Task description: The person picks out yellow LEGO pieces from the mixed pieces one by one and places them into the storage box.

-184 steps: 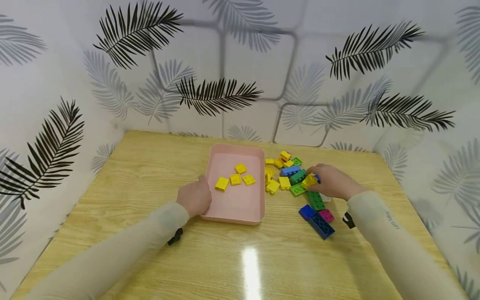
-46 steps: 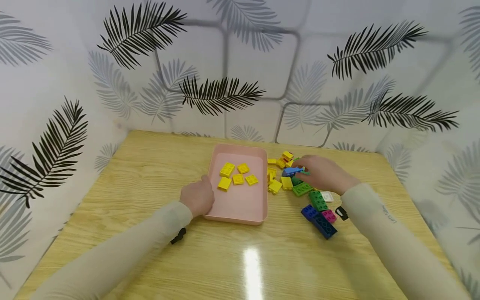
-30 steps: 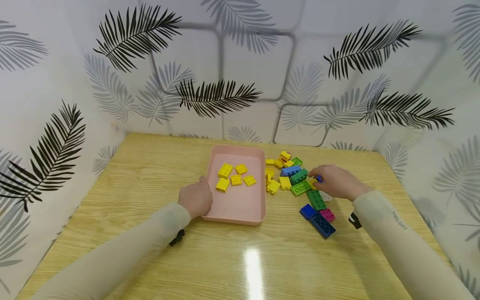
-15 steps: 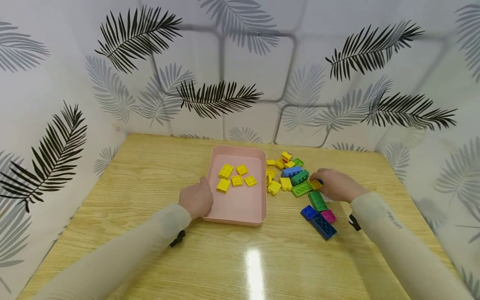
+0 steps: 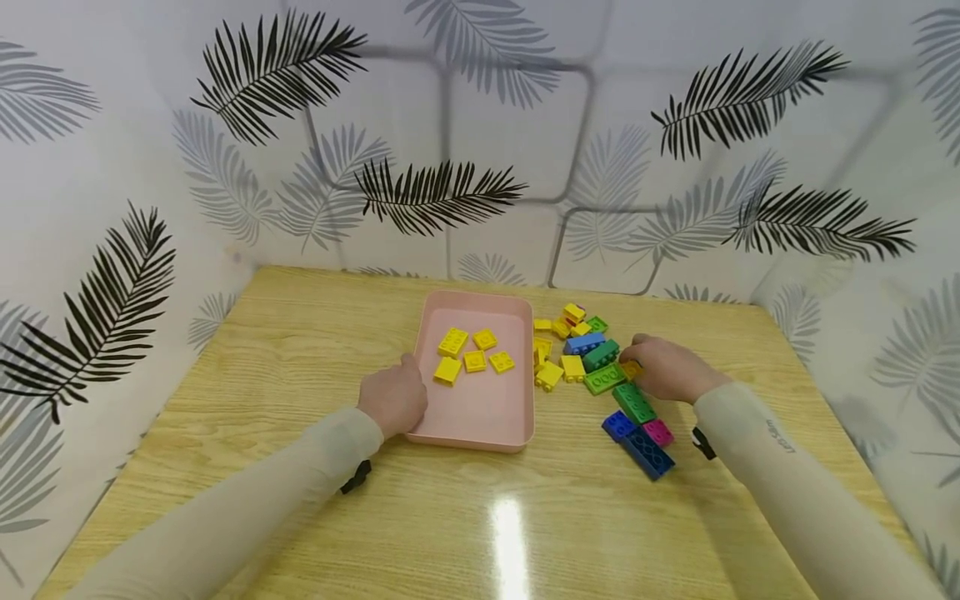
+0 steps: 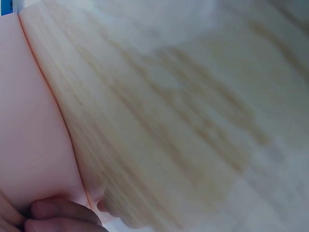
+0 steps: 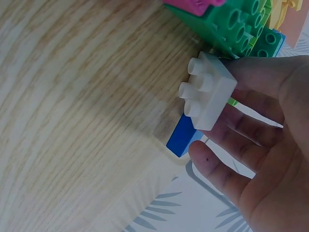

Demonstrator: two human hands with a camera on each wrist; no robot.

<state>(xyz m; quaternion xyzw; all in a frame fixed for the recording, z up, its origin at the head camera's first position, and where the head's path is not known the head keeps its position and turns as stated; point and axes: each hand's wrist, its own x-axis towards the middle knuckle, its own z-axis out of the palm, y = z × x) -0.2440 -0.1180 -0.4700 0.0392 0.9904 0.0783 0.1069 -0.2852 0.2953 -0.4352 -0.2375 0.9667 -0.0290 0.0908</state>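
Note:
My left hand (image 5: 392, 398) grips the left rim of a pink tray (image 5: 480, 421); its curled fingers (image 6: 63, 210) show at the tray wall in the left wrist view. Several yellow toy bricks (image 5: 453, 342) lie in the tray. My right hand (image 5: 671, 369) is in the pile of bricks, its fingertips pinching a small yellow brick (image 5: 630, 369). In the right wrist view, a tilted white brick (image 7: 212, 92) with studs hides those fingertips, and a blue brick (image 7: 181, 137) lies behind it. A green brick (image 5: 633, 403) lies just below the right hand.
Between tray and right hand lie more yellow bricks (image 5: 549, 376), a light blue brick (image 5: 583, 343), a dark green brick (image 5: 602, 356) and a lime brick (image 5: 604, 378). Nearer me are a navy brick (image 5: 647, 452) and a pink brick (image 5: 658, 432). A patterned wall covering (image 5: 495, 233) rises behind the table.
One more yellow brick is in the tray than in the oldest frame. My right hand has shifted from the light blue brick rightward to the small yellow one. My left hand stays put.

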